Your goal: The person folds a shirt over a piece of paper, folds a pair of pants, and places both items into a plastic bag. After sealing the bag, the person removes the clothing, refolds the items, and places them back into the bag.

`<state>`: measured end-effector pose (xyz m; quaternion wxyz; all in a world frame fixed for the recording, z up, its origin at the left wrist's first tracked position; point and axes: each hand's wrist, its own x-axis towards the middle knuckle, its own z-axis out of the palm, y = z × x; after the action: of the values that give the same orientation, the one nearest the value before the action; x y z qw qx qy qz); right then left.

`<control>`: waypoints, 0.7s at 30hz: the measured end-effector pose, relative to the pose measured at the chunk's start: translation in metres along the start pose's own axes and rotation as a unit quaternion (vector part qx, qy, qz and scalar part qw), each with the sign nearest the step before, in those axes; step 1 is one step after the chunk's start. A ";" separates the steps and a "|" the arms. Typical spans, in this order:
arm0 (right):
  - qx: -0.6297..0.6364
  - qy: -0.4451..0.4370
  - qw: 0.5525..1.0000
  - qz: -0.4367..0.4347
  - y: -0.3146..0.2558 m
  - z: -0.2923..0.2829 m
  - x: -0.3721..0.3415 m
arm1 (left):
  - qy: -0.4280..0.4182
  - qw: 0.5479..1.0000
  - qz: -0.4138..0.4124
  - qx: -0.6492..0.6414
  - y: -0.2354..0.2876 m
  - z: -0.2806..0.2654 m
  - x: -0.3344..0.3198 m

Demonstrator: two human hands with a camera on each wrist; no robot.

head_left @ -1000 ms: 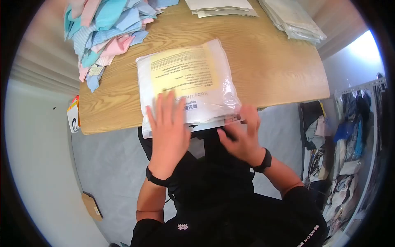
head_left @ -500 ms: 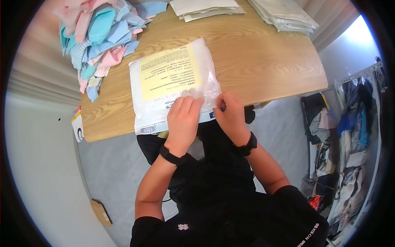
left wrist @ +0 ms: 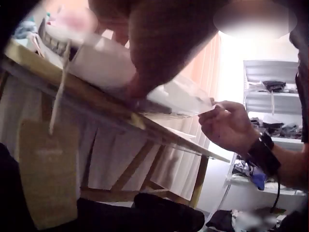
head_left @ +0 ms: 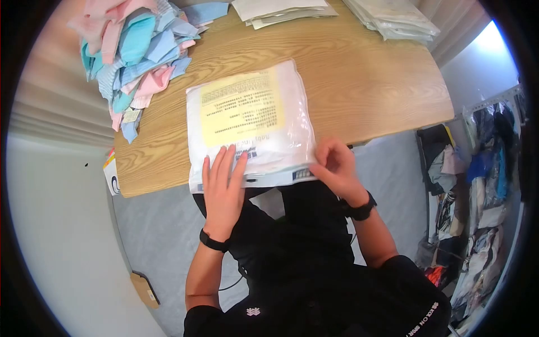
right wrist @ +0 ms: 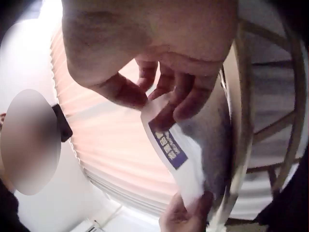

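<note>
A plump white plastic bag with a yellow printed panel lies at the table's near edge; its sealing strip hangs slightly over. My left hand rests on its near left part, fingers straight and spread. My right hand pinches the near right corner between thumb and fingers. In the right wrist view, the thumb and fingertips of that hand hold the white flap beside a dark blue printed label. From the left wrist view, my left hand lies over the bag.
Pastel baby clothes are heaped at the table's far left. A stack of flat white packets and a pile of clear plastic bags sit at the back. Racks of clothing stand on the right, beyond the wooden table's edge.
The left hand has gone from the bag's near middle to its near left, fingers now spread. After leaving the corner, the right hand grips it again. The bag has shifted slightly.
</note>
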<state>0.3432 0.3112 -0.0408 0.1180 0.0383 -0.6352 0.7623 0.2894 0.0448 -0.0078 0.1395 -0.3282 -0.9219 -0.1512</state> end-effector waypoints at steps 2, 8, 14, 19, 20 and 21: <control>0.136 -0.105 0.983 -0.057 0.014 -0.020 -0.010 | 0.047 0.998 0.030 0.001 -0.011 -0.013 0.000; -0.255 0.014 0.938 -0.233 -0.013 -0.015 0.021 | 0.072 0.991 0.108 0.034 -0.010 -0.115 0.032; -0.132 -0.114 0.984 -0.041 -0.066 0.001 0.068 | 0.029 0.991 0.112 0.068 -0.018 -0.179 0.099; -0.064 -0.026 0.996 0.058 -0.044 -0.006 0.100 | 0.150 0.987 0.059 -0.018 -0.008 -0.135 0.110; -0.072 -0.034 0.994 0.079 -0.038 -0.015 0.108 | 0.090 0.995 0.036 -0.036 -0.003 -0.119 0.098; -0.082 -0.041 0.991 0.102 -0.031 -0.023 0.113 | 0.054 0.997 0.027 -0.055 -0.001 -0.096 0.089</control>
<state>0.2427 0.3539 0.0079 0.0162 -0.0047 -0.7001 0.7138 0.2375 0.0592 0.1113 0.1751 -0.3513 -0.8942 -0.2153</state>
